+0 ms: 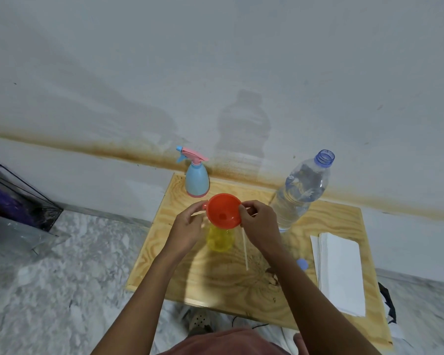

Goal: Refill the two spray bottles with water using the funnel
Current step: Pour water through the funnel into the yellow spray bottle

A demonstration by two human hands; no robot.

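At centre of the tabletop [215, 278], left hand [190, 226] and right hand [259, 226] pinch the orange funnel [224, 211] atop the yellow spray bottle [219, 239] — if seated crooked, it may tip and poured water would spill.

White paper napkins [341, 272] lie on the right of the wooden surface [215, 283]; a clear bin [23, 201] with purple contents sits on the marble floor [62, 290], far left.

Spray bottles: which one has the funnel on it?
The yellow bottle, at the front, carries the orange funnel; the blue bottle behind has its pink sprayer on.
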